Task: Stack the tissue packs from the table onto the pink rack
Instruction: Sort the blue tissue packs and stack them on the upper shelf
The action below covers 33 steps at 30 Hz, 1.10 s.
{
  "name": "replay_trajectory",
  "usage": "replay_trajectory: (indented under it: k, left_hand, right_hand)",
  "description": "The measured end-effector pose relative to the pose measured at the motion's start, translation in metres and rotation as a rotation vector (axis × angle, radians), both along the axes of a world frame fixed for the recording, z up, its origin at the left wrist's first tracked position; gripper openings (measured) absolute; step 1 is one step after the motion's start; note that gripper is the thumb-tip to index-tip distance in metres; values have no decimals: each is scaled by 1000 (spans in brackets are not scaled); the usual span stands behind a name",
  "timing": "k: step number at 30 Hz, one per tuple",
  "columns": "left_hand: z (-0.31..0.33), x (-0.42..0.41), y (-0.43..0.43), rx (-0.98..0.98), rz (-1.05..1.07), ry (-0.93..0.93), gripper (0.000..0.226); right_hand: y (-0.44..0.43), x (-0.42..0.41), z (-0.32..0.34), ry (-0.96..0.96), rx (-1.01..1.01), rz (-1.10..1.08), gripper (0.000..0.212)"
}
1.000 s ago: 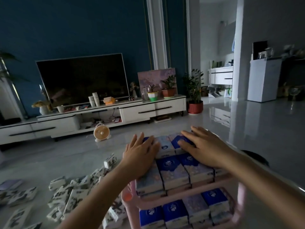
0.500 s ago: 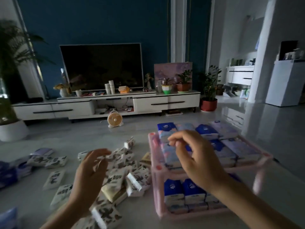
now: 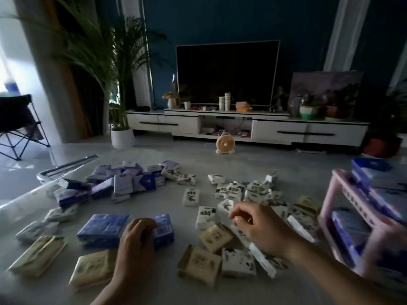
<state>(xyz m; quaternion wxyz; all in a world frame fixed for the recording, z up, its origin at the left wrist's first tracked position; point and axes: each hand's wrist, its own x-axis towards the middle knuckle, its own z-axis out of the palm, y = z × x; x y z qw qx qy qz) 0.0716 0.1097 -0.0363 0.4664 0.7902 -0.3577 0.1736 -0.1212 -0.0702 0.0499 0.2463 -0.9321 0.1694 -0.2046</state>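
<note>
Gripping blue pack (image 3: 165, 230), left hand (image 3: 137, 238), pink rack (image 3: 352, 195) rightmost

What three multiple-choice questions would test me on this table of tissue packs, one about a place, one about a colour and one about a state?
1. Where does the pink plastic rack stand?
A. at the view's right edge
B. at the view's left edge
C. on the television cabinet

2. What colour are the tissue packs on its top shelf?
A. red
B. blue
C. green

3. What is the left hand doing?
A. lying flat on the rack
B. holding a cup
C. curling its fingers on a small blue tissue pack

Answers:
1 A, its pink frame shows far right.
2 B, their wrappers show blue.
3 C, its fingers bend over that pack's edge on the grey table.
</note>
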Motion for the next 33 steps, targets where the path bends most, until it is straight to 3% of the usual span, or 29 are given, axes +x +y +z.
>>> replay_trajectory:
  k: [4, 7, 10, 15, 19, 23, 26, 30, 33]
  left_hand:
    - [-2, 16, 18, 3, -68, -77, 16]
    - [11, 30, 28, -55, -90, -165, 20]
    - [21, 55, 47, -206, -38, -44, 21]
    - [22, 106, 83, -399, 225, 204, 30]
    - [19, 125, 93, -405, 301, 284, 29]
    - [23, 141, 107, -411, 390, 277, 33]
    - [23, 147, 95, -428, 350, 334, 38]
    - [23, 155, 80, -443, 272, 328, 25]
    - [22, 166, 85, -524, 190, 465, 13]
  right_hand:
    - [15, 47, -17, 61, 108, 1, 15]
    - [38, 86, -21, 101, 138, 54, 17]
    - [60, 131, -22, 73, 148, 105, 16]
    - [100, 214, -26, 39, 173, 171, 16]
    - [121, 272, -41, 108, 139, 163, 39]
    - [135, 338, -45, 237, -27, -13, 76]
    - [122, 375, -55, 298, -57, -147, 79]
    - [112, 382, -65, 149, -106, -265, 50]
    - [123, 373, -56, -59, 87, -211, 55]
